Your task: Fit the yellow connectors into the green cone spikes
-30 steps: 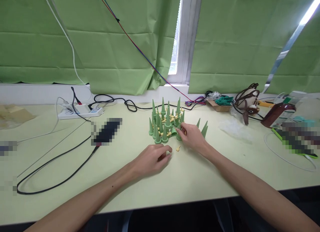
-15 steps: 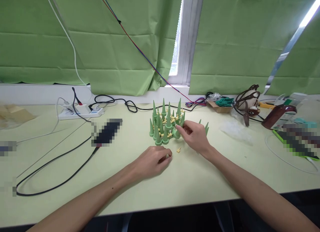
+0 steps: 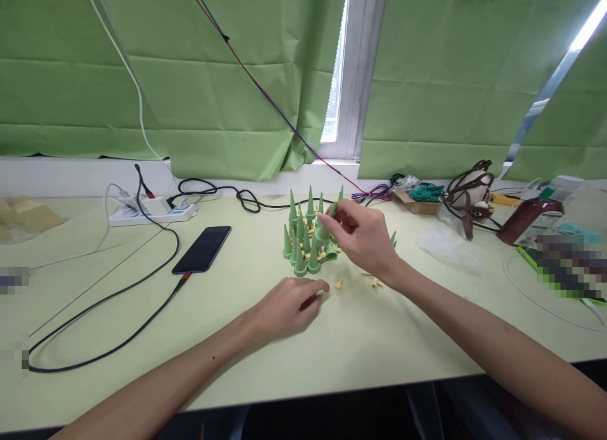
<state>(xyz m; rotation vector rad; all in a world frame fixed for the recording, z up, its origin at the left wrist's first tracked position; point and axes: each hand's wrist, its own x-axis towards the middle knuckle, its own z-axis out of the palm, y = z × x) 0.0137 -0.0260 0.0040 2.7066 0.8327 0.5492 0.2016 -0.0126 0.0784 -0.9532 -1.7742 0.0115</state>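
My right hand pinches a green cone between thumb and fingers. That cone leans, its tip toward the upper right, above a cluster of upright pointed green cones. Small pale-yellow pieces lie among the cluster. At its near right side one green cone seems to lie on its side. My left hand rests on the table just in front of the cones, fingers loosely bent, thumb and forefinger apart, holding nothing. Close to its forefinger is a yellow piece. More yellow pieces lie below my right wrist.
A black phone with a cable lies at left, before a white power strip. Along the right are a cardboard box, clear plastic wrap and a tilted dark-red bottle. Cables run along the wall.
My right hand has risen slightly and now holds a tilted green cone over the cluster. Yellow pieces beneath my right wrist have come into view. My left hand has barely moved, its forefinger slightly straighter.
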